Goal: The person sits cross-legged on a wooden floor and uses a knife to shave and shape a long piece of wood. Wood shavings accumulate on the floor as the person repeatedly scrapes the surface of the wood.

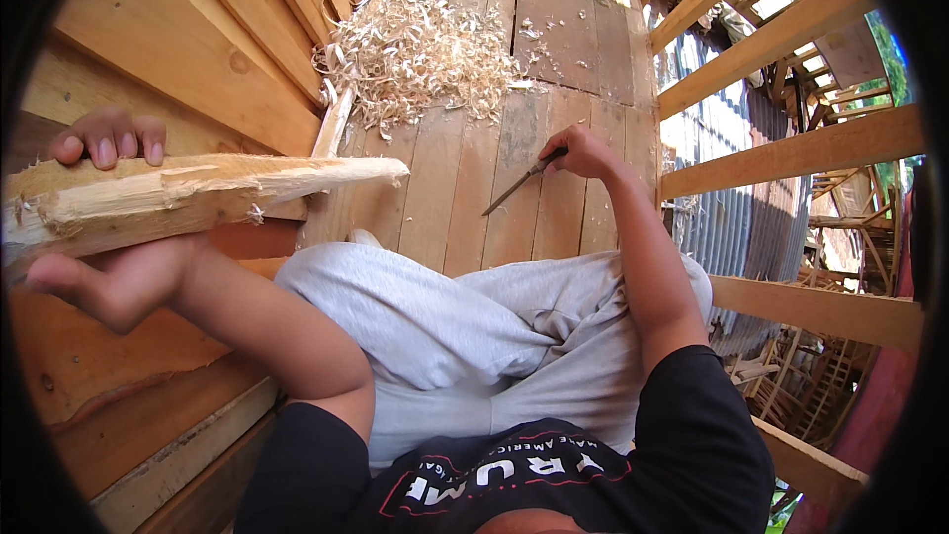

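A long piece of pale wood (217, 183), carved to a tapering end, lies crosswise at the left, its surface rough with cut marks. My left hand (129, 282) wraps round it from beneath. The fingertips curl over its far edge and the thumb shows on the near side; the wood hides the middle of the hand. Over the floor, to the right of the wood's tip, my right hand (583, 151) grips the dark handle of a knife (511, 193). Its narrow blade points down and to the left, apart from the wood.
Curly wood shavings (420, 59) are heaped on the plank floor (435, 198) ahead. A wooden board wall (188, 30) closes in the left side. At the right runs a slatted wooden railing (791, 153), with corrugated metal sheets (732, 227) beyond it. My crossed legs (425, 307) take up the near floor.
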Demonstrator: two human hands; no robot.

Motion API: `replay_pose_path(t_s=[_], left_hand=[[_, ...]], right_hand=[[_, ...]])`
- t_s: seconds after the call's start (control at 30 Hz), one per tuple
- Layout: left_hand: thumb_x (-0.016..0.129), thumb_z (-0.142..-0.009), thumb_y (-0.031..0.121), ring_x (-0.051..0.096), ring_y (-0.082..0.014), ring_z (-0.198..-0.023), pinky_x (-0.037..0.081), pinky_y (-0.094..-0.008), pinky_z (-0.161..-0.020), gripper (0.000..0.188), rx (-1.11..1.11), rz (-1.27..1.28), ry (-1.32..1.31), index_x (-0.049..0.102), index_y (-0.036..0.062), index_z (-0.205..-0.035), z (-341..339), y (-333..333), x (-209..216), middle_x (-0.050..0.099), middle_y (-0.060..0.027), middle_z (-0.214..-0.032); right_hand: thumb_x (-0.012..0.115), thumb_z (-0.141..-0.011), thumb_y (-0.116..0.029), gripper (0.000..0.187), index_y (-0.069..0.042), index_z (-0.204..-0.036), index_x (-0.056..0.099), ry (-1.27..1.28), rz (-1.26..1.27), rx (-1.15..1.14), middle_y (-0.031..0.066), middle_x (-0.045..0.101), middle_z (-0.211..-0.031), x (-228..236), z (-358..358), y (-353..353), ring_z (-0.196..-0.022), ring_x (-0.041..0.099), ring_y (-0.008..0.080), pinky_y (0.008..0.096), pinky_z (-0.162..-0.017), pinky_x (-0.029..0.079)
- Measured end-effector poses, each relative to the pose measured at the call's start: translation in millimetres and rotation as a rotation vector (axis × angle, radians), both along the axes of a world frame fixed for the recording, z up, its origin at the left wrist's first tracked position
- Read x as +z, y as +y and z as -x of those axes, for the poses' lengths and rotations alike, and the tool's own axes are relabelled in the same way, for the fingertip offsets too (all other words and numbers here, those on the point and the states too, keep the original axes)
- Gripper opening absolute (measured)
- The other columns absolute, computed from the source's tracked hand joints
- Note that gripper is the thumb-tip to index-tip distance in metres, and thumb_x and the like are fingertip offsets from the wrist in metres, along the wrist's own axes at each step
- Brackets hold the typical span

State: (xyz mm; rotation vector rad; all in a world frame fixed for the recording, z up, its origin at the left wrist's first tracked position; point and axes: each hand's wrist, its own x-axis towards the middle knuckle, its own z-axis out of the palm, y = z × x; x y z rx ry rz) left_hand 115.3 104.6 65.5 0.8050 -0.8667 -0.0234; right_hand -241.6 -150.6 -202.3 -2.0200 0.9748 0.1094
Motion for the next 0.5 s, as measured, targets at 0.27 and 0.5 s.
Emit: replay_pose_path(t_s=[0.27, 0.5], left_hand=[[0.050, -0.079, 0.075, 0.040, -0.0209, -0.077, 0.037, -0.0328, -0.065, 0.080, -0.088, 0.003, 0.003, 0.048, -0.0021, -0.102, 14.2, -9.8, -4.9, 0.043, -0.0125, -0.084], [0.054, -0.080, 0.070, 0.042, -0.0185, -0.077, 0.039, -0.0327, -0.065, 0.074, -0.213, 0.089, 0.059, 0.047, 0.0001, -0.103, 46.2, -35.8, -17.1, 0.044, -0.0109, -0.086]], right_hand=[[0.076, -0.075, -0.003, 0.023, -0.001, -0.097, 0.070, -0.081, 0.046, -0.041, 0.0110, 0.072, -0.087, 6.7, 10.9, -16.4, -0.081, 0.067, 0.0162, 0.0311, -0.075, 0.052], [0.065, -0.088, -0.018, 0.022, -0.001, -0.101, 0.066, 0.112, 0.146, -0.112, 0.0137, 0.070, -0.091, 7.8, 4.1, -6.9, -0.082, 0.065, 0.0238, 0.0350, -0.076, 0.051]])
